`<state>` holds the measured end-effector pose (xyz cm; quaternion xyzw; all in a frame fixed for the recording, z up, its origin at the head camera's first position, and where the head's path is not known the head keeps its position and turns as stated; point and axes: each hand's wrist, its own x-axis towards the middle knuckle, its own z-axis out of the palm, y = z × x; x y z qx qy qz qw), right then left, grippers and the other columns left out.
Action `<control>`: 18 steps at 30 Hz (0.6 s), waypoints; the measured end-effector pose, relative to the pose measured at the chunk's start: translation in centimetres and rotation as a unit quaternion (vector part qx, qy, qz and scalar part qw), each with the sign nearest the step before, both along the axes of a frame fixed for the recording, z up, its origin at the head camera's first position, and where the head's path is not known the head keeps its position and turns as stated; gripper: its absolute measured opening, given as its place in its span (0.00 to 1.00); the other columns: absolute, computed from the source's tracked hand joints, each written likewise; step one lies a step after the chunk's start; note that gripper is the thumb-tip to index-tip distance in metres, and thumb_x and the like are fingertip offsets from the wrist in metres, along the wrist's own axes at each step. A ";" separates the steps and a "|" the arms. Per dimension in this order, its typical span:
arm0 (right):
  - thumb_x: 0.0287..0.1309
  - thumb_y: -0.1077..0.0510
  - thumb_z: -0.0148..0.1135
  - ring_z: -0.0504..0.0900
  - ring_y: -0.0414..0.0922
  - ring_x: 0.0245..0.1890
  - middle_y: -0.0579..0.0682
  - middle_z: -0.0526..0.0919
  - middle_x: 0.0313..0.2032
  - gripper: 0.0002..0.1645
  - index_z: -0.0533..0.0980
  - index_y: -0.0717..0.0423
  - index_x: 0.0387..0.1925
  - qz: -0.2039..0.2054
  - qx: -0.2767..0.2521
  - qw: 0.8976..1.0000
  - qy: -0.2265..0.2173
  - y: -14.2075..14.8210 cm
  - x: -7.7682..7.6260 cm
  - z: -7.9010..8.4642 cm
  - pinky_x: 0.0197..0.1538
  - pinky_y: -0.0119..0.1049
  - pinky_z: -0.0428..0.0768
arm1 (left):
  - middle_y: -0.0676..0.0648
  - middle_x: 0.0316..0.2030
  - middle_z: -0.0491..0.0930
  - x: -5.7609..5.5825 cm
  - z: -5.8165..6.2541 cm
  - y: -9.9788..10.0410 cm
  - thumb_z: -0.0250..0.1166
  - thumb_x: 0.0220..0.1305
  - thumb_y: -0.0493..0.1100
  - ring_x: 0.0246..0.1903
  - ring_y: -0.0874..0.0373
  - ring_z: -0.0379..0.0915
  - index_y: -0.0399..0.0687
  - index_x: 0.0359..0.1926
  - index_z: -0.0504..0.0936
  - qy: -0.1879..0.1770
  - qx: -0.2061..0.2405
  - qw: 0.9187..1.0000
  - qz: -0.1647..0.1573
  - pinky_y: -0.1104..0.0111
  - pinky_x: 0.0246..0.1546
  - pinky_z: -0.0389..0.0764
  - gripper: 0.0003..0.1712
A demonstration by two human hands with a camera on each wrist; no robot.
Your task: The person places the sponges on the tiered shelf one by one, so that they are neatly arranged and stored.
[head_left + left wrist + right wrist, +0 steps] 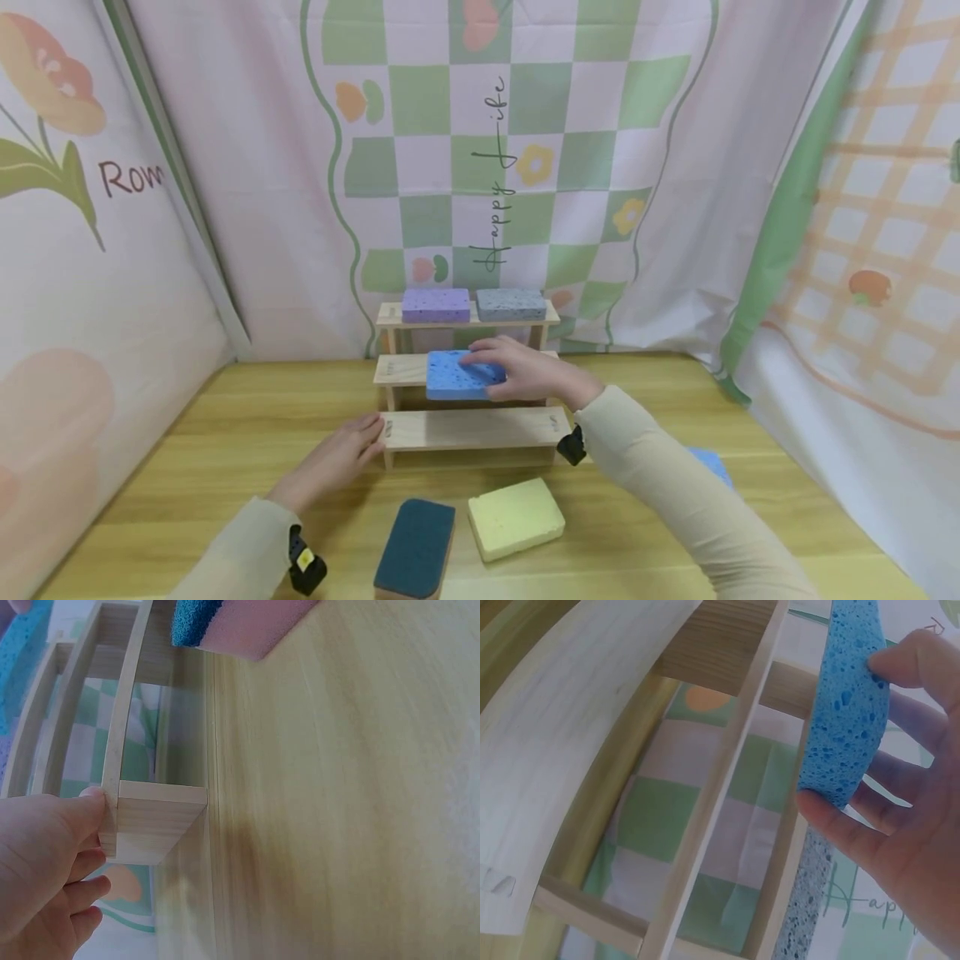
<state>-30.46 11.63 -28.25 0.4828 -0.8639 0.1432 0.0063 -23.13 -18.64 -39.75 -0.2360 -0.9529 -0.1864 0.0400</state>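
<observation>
My right hand [525, 371] grips a blue porous sponge [452, 377] at its right end, over the middle tier of a three-step wooden stand [468, 427]. In the right wrist view the thumb and fingers hold the blue sponge [845, 705] by its edges. At the stand's left side, my left hand [337, 458] holds the end of the lowest step. The left wrist view has its thumb on the step's edge [112, 765] and the other fingers curled behind. On the top tier sit a purple sponge [436, 306] and a grey sponge [512, 305], side by side.
In front of the stand, a dark teal-topped scrub sponge [416, 546] and a pale yellow sponge [517, 518] lie on the wooden table [300, 392]. Another blue piece [712, 465] shows partly behind the right sleeve. Printed curtains [262, 167] enclose the back and sides.
</observation>
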 end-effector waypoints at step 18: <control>0.53 0.60 0.58 0.57 0.54 0.63 0.58 0.61 0.64 0.32 0.68 0.55 0.62 -0.021 -0.002 1.000 -0.013 -2.4 -1.3 -1.1 0.61 0.50 0.62 | 0.32 0.63 0.58 -0.1 -0.1 0.1 0.52 0.69 0.42 0.62 0.39 0.54 0.29 0.62 0.63 0.000 -0.003 1.000 0.006 0.51 0.60 0.59 0.27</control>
